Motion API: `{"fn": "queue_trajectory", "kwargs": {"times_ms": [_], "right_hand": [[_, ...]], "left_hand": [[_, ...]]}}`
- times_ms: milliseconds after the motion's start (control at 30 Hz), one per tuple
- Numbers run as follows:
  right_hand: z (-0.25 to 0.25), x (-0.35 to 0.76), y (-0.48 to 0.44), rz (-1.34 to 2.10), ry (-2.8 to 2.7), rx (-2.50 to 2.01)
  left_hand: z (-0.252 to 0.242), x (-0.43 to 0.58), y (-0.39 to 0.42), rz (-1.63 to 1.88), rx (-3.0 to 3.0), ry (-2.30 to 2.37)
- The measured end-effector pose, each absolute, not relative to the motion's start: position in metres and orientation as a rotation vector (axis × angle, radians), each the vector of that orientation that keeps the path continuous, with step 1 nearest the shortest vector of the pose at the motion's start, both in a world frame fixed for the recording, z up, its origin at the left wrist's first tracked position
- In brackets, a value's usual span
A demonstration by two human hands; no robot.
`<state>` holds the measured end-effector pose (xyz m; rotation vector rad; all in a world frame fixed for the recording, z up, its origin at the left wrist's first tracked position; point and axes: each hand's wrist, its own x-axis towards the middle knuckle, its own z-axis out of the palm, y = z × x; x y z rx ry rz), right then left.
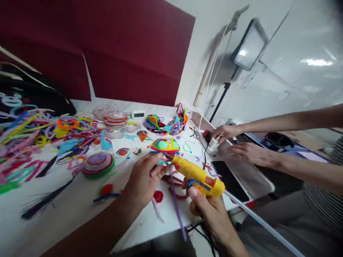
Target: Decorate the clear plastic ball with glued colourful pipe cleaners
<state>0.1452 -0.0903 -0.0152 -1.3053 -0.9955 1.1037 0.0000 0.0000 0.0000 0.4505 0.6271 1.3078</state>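
A right hand (211, 206) wraps its fingers around a yellow glue gun (191, 171). The left hand's (142, 180) fingers curl near the nozzle (169, 156); any pinch is unclear.

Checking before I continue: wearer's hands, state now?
Right hand: closed around the yellow glue gun.
Left hand: partly curled near the gun's front; whether it holds anything cannot be told.

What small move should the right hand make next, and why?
Perhaps the right hand should ease the yellow glue gun slightly away from the left hand, since its nozzle points that way and appears very close to the fingertips.
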Motion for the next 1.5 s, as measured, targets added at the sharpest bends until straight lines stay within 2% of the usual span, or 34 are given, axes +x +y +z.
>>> {"fn": "queue_trajectory", "kwargs": {"times_ms": [500, 833, 1500], "right_hand": [[-0.027, 0.158, -0.086, 1.053, -1.198, -1.311], [-0.015, 0.146, -0.091, 1.051, -1.045, -1.351], [-0.018, 0.145, -0.091, 1.038, -1.085, -1.348]], "left_hand": [[-0.002, 0.002, 0.002, 1.318, 0.406, 0.637], [-0.003, 0.003, 0.002, 1.343, 0.42, 0.665], [0.0, 0.002, 0.002, 1.355, 0.473, 0.735]]}}
